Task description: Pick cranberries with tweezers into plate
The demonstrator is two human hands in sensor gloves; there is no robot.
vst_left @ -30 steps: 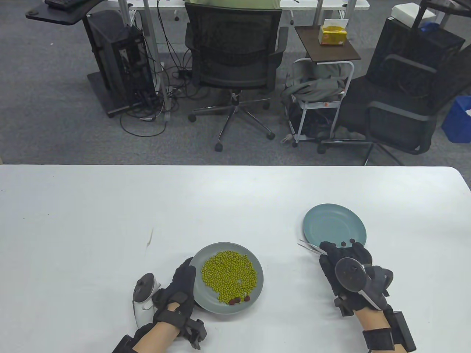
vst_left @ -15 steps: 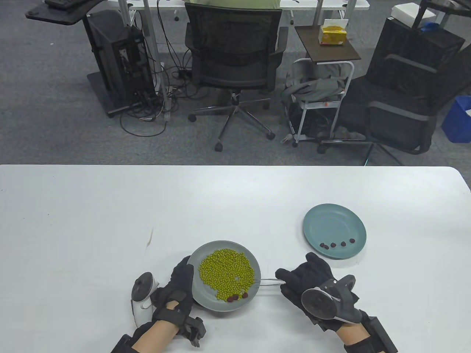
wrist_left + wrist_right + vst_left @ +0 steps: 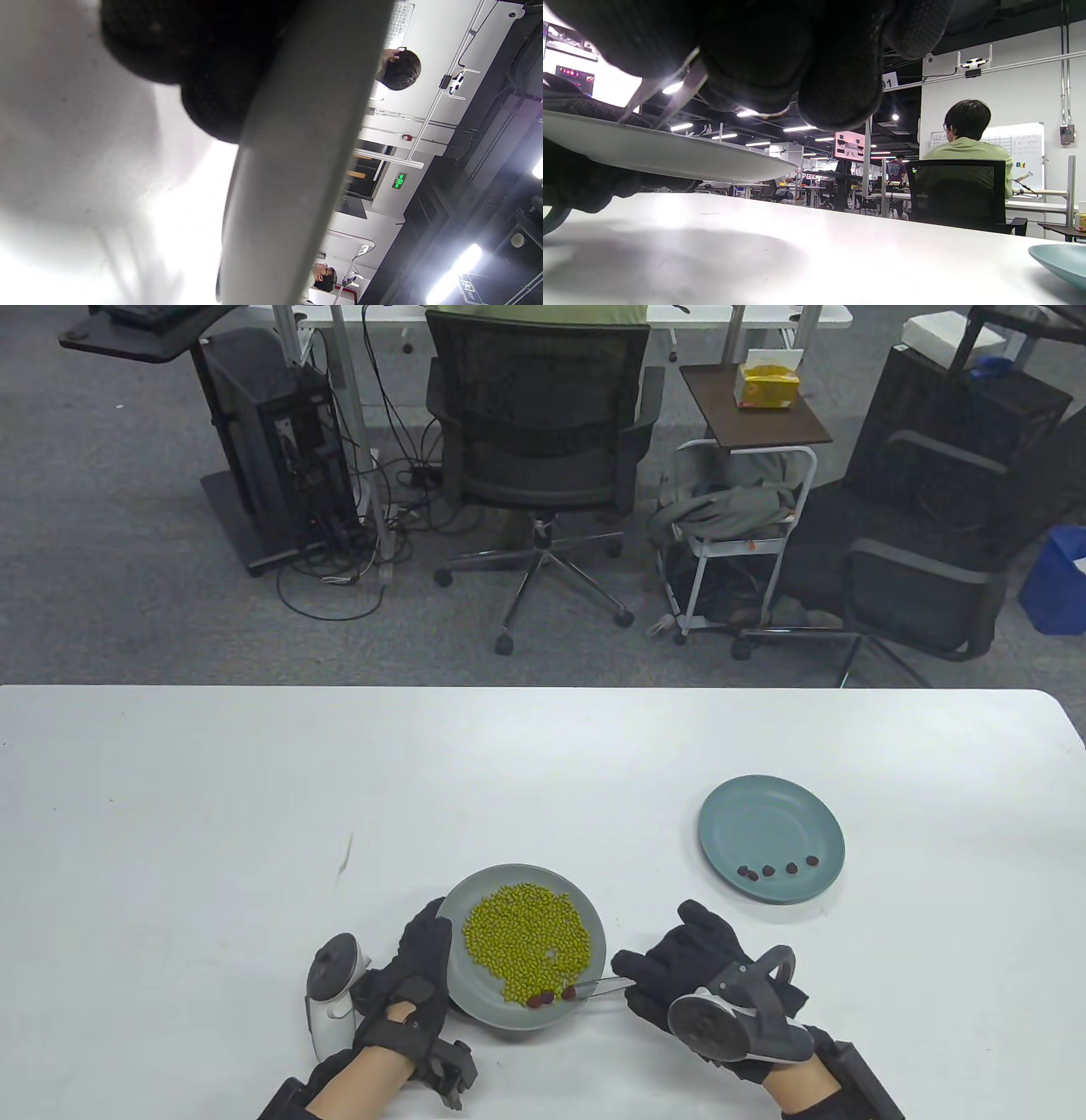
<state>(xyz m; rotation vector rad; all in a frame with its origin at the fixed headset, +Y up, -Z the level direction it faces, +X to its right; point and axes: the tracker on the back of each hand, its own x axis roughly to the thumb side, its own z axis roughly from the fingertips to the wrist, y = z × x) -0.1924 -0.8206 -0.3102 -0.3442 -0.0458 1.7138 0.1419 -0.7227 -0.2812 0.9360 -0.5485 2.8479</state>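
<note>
A grey plate (image 3: 594, 918) holds a heap of green beans (image 3: 526, 937) and a few dark red cranberries (image 3: 540, 999) at its near edge. My left hand (image 3: 416, 976) grips the plate's left rim and tilts it; the rim fills the left wrist view (image 3: 292, 169). My right hand (image 3: 679, 971) holds metal tweezers (image 3: 601, 984), whose tips reach a cranberry (image 3: 570, 991) on the plate. In the right wrist view the tweezers (image 3: 666, 91) run over the plate's rim (image 3: 670, 152). A teal plate (image 3: 768, 819) at the right holds several cranberries (image 3: 776, 868).
The white table (image 3: 254, 797) ends at a far edge with office chairs (image 3: 543, 449) and a cart beyond it. A small dark mark (image 3: 344, 861) lies on the table left of the grey plate.
My right hand left the teal plate, where more cranberries now lie, and swung left to the grey plate. The tweezer tips now reach the cranberries. My left hand stays on the rim.
</note>
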